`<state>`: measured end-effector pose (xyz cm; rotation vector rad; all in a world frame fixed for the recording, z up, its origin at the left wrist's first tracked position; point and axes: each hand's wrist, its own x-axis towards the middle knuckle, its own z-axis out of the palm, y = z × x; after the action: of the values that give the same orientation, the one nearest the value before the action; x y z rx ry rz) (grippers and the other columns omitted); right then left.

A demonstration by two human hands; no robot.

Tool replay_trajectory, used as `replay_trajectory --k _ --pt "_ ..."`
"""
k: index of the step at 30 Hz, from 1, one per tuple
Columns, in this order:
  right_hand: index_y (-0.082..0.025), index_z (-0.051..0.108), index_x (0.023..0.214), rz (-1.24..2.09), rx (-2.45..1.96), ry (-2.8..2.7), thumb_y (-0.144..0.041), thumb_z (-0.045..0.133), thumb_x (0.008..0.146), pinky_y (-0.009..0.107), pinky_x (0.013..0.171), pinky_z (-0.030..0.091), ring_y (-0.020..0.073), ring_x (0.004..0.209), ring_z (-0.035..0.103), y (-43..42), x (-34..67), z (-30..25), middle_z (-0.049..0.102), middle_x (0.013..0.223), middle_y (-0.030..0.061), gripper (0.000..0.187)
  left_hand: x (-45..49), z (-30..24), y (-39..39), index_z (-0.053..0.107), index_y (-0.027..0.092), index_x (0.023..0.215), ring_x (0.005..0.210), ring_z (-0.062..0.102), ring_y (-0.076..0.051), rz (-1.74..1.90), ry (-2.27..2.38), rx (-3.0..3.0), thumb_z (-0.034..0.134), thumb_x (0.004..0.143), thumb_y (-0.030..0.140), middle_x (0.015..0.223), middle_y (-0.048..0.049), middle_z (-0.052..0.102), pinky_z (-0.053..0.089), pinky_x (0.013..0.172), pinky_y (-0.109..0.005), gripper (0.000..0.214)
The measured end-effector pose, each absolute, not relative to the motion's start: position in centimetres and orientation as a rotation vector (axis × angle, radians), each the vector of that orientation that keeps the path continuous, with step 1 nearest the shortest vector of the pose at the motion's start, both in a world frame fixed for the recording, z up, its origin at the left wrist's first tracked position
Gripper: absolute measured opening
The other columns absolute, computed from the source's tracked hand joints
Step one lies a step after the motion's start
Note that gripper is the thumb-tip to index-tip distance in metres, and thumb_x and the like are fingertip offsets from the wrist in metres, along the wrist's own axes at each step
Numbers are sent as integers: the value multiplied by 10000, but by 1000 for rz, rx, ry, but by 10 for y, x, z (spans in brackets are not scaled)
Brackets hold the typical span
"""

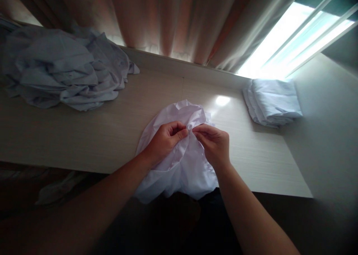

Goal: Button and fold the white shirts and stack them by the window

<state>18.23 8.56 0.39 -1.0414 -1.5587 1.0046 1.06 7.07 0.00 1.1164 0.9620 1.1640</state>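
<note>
Pinching a fold between them, the left hand (165,139) and right hand (214,143) grip a white shirt (184,165) bunched at the near edge of a pale table (112,135). Light, limp cloth, it looks best held by its edges. Left of it lies a crumpled heap (64,72); right, a folded stack (272,102).

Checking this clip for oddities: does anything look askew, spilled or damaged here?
Nothing looks damaged or spilled. The crumpled white cloth garment pinched by the left hand and right hand droops over the pale wooden counter edge. The heap of bluish garments is rumpled; the folded white stack sits tidy.
</note>
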Motion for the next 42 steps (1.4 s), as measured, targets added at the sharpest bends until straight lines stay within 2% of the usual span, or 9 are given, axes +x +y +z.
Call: replay_trajectory --k 8,18,26,33,42 --pt "-242 764 836 1002 -1004 -1576 -173 730 812 296 744 545 145 762 673 84 184 7 734 812 -13 81 11 2 70 589 158 761 681 478 -101 1157 968 1109 723 823 375 728 26 530 374 635 -228 262" --pt "-263 771 844 1002 -974 -1576 -145 734 811 281 734 528 133 757 665 85 185 4 729 812 -28 129 10 0 71 603 147 823 737 496 -112 1137 944 1140 682 864 347 772 11 549 384 689 -240 220" --pt "-265 778 894 945 -952 -1657 -174 721 835 299 737 539 144 789 667 81 182 11 732 854 -10 122 16 -3 70 595 150 814 711 493 -105 1157 916 1062 729 822 391 754 17 548 379 659 -230 275" --pt "-263 775 926 866 -1003 -1721 -206 709 853 322 780 573 153 812 703 81 184 12 763 889 -4 114 19 -5 70 653 146 857 778 543 -113 1194 889 976 740 820 322 817 -1 606 419 718 -227 200" --pt "-238 763 897 810 -1034 -1728 -212 729 833 304 759 575 136 754 693 82 187 12 758 844 -8 77 15 -2 70 665 151 856 745 539 -113 1172 911 999 704 854 341 808 -7 608 424 691 -235 194"
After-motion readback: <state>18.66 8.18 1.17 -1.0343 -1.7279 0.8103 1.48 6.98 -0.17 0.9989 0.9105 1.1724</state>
